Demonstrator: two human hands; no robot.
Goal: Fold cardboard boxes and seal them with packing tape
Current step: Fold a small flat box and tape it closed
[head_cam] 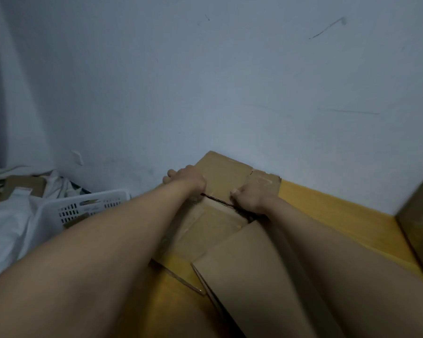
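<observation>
Against the pale wall at twelve o'clock, a brown cardboard box (220,215) lies on a yellow tabletop (327,211), and both forearms reach forward to it. Folding looks only partly done: a dark, ragged gap still runs between the far flap and the nearer panels, so the flaps have not met, and no packing tape shows anywhere, neither a strip on the seam nor a roll. Sealing, by that reckoning, is all still ahead. At eleven o'clock on the box the left hand (186,178) curls its fingers over the far left edge of the board and holds it. At one o'clock the right hand (248,197) sits at the gap with its fingers bent round the flap's edge, thumb on top. The board is matte, corrugated stock, stiff, creased along its fold lines, with a scuffed far corner. A second long panel (249,276) slopes toward six o'clock. Off at nine o'clock stands a white slotted plastic basket (88,206) among crumpled pale sheets; a further brown carton (420,215) rises at three o'clock.
</observation>
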